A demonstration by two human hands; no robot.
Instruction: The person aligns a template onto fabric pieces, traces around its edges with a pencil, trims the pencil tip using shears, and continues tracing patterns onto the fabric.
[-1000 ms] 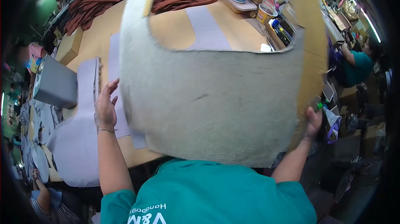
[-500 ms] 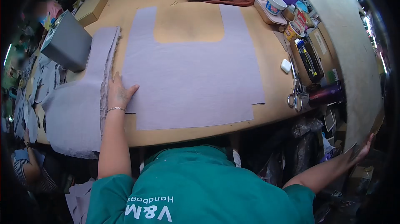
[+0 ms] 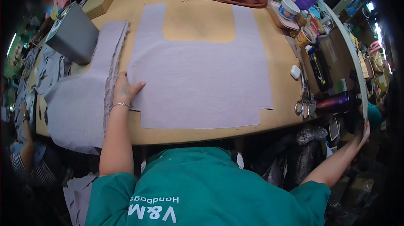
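Treat the lilac-grey fabric panel (image 3: 202, 78), flat on the tan table (image 3: 198, 136), as light, soft and limp, with probable sagging if lifted at one point; expect little slip and no fragility, but easy creasing. Take hold at both near corners or both side edges, keeping the two narrow far arms supported against folding. Note matte, plain-woven cloth, a wide rounded cut-out at the far side, stepped near corners and faint ripples towards the left edge. Disregard layer count: impossible to tell. Find the left hand (image 3: 124, 91) palm down and open, thumb spread, at the panel's left edge; beyond, left of the panel, find the layered fabric stack (image 3: 75, 104) and grey metal block (image 3: 75, 36). Right of the panel, find the scissors (image 3: 306, 107) and white case (image 3: 295, 72). Farther right, see the right hand (image 3: 365, 132) closed on the near end of the upright pale board (image 3: 365, 99), fingers partly hidden.
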